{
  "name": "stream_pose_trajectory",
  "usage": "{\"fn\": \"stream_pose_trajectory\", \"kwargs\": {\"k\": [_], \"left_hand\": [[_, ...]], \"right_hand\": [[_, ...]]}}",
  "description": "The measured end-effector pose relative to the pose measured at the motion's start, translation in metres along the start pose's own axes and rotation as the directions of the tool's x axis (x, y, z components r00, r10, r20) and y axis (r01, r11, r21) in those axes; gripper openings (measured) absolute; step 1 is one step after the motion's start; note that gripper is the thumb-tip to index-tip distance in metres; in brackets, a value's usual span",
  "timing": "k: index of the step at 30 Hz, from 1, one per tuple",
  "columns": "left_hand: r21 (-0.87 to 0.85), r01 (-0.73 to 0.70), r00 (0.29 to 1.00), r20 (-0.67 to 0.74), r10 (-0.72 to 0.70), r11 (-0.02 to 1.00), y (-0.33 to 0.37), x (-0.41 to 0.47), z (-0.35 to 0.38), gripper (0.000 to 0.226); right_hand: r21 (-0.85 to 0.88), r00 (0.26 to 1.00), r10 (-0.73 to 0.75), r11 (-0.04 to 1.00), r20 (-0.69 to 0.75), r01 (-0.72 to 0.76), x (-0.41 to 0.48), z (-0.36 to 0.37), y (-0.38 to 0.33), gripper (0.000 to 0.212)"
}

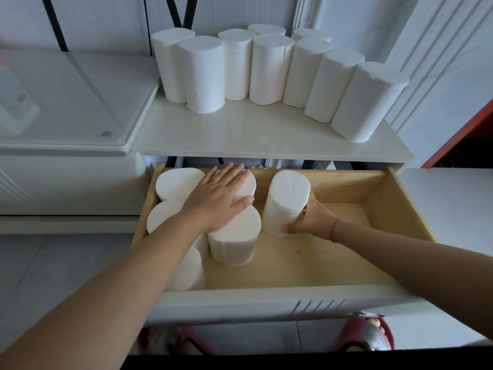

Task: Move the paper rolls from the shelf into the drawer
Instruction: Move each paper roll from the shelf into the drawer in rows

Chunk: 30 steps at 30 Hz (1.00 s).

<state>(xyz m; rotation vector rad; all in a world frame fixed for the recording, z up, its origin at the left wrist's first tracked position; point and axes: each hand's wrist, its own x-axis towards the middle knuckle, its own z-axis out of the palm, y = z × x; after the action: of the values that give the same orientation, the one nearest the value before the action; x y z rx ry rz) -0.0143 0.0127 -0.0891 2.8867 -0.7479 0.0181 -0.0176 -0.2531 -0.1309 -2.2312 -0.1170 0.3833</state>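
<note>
The right hand (310, 218) is gripping an upright paper roll (286, 202) at frame centre, just right of the stowed rolls (234, 236) that the flat, spread left hand (217, 194) is pressing.

Roll count: 15 paper rolls (269, 68) in sight
9 on the 1 shelf (266, 134), 6 in the 1 drawer (346, 186). 2 hands too: left hand (217, 200), right hand (313, 218).

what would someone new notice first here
First, the crowd of upright white paper rolls lining the back of the white shelf. Below it, the open wooden drawer holds a cluster of rolls at its left end, with the left hand resting flat on top of them. The right hand grips one more roll just beside that cluster.
</note>
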Motion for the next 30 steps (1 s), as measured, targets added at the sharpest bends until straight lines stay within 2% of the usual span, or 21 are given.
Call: {"fn": "stream_pose_trajectory", "kwargs": {"k": [3, 7, 9, 13, 16, 18, 23, 30], "left_hand": [[0.003, -0.001, 1.0, 0.004, 0.001, 1.0, 0.0, 0.0, 0.0, 0.069], [-0.004, 0.006, 1.0, 0.014, -0.006, 1.0, 0.0, 0.0, 0.0, 0.068], [-0.005, 0.006, 1.0, 0.017, -0.006, 1.0, 0.0, 0.0, 0.0, 0.068], [-0.009, 0.003, 1.0, 0.015, -0.003, 1.0, 0.0, 0.0, 0.0, 0.076], [-0.011, 0.007, 1.0, 0.017, -0.006, 1.0, -0.001, -0.001, 0.0, 0.077], [-0.01, 0.007, 1.0, 0.016, -0.006, 1.0, 0.0, -0.001, 0.0, 0.073], [-0.012, 0.011, 1.0, 0.009, -0.011, 1.0, 0.0, -0.001, -0.001, 0.076], [-0.004, 0.006, 1.0, 0.015, -0.006, 1.0, 0.001, -0.001, 0.0, 0.067]], "right_hand": [[0.026, 0.984, 0.041, 0.999, 0.174, -0.046, 0.001, -0.016, -0.006, 0.12], [0.169, 0.943, -0.009, 0.984, 0.333, -0.05, 0.002, -0.046, -0.017, 0.09], [0.228, 0.948, 0.022, 0.969, 0.319, -0.099, 0.005, -0.055, -0.022, 0.078], [0.26, 0.957, 0.206, 0.931, 0.203, -0.255, 0.015, -0.052, -0.033, 0.049], [0.185, 0.957, 0.221, 0.949, 0.19, -0.256, 0.016, -0.046, -0.041, 0.051], [0.155, 0.943, 0.216, 0.953, 0.252, -0.259, 0.014, -0.048, -0.044, 0.051], [0.004, 0.865, 0.265, 0.955, 0.427, -0.295, -0.005, -0.053, -0.054, 0.033], [-0.104, 0.778, 0.344, 0.934, 0.526, -0.343, -0.055, -0.038, -0.06, 0.038]]}}
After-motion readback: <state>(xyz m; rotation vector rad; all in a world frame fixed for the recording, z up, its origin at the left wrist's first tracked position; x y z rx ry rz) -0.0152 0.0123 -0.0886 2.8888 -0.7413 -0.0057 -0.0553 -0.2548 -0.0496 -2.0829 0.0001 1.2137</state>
